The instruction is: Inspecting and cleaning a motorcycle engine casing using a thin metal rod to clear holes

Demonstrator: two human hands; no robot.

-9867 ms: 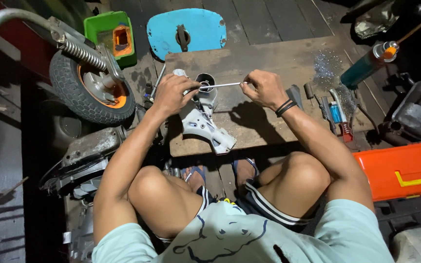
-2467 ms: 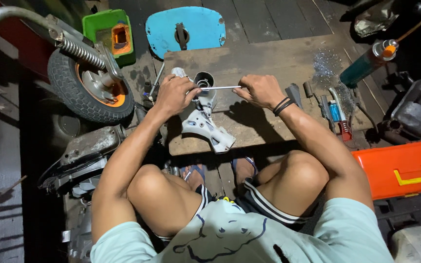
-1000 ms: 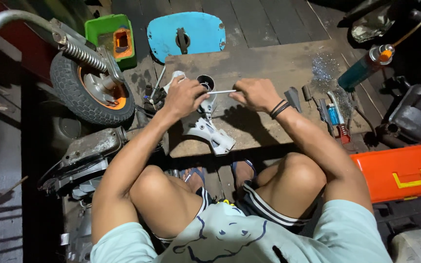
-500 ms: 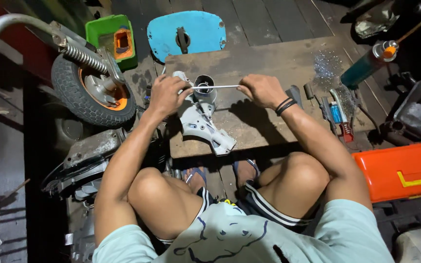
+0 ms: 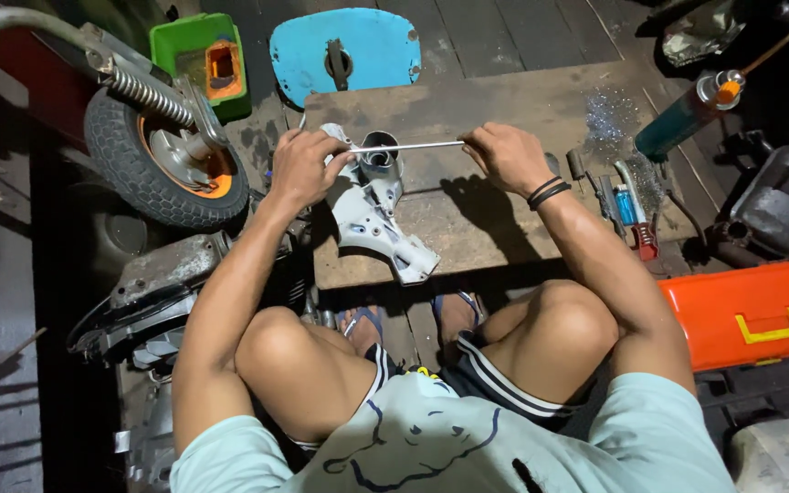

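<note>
A grey cast-metal bracket [image 5: 378, 219] with a round socket at its top lies on a wooden board [image 5: 522, 100]. Both of my hands grip a thin metal rod [image 5: 417, 145], held level just above the socket. My left hand [image 5: 303, 167] holds the rod's left end, beside the bracket's upper arm. The rod's right end is in my right hand [image 5: 502, 156], whose wrist wears black bands. I am squatting, with my knees below the board.
A small wheel [image 5: 162, 164] with a spring shock stands at the left. A green box [image 5: 203, 57] and a blue panel [image 5: 344, 50] lie behind the board. Hand tools [image 5: 618, 201], a spray can [image 5: 687, 114] and an orange toolbox [image 5: 751, 310] sit right.
Both hands have kept hold of the rod over the bracket. The hands shifted slightly back and forth along the rod's line; the bracket stayed in place.
</note>
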